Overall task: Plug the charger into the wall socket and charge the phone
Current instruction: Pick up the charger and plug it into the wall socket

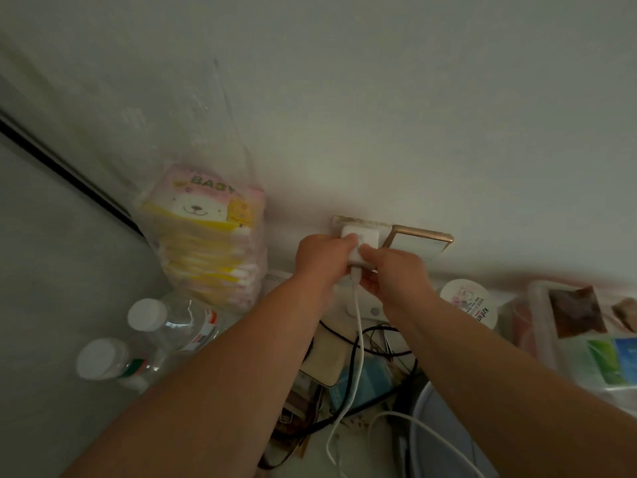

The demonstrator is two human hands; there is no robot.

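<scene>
A white charger block [362, 240] is pressed against the wall socket [358, 222], a gold-rimmed plate on the pale wall. My left hand [320, 258] grips the block from the left. My right hand [393, 270] holds its right side and underside, where the white cable [356, 339] leaves it and hangs down into the clutter. I cannot tell whether the plug pins are fully seated. No phone is clearly visible.
A gold-rimmed switch plate [418, 243] sits right of the socket. A pack of baby tissues [206, 236] leans on the wall at left, with two clear bottles [165, 326] below it. A white tub [472, 301], a plastic tray [586, 326] and tangled black cables [375, 346] crowd the surface.
</scene>
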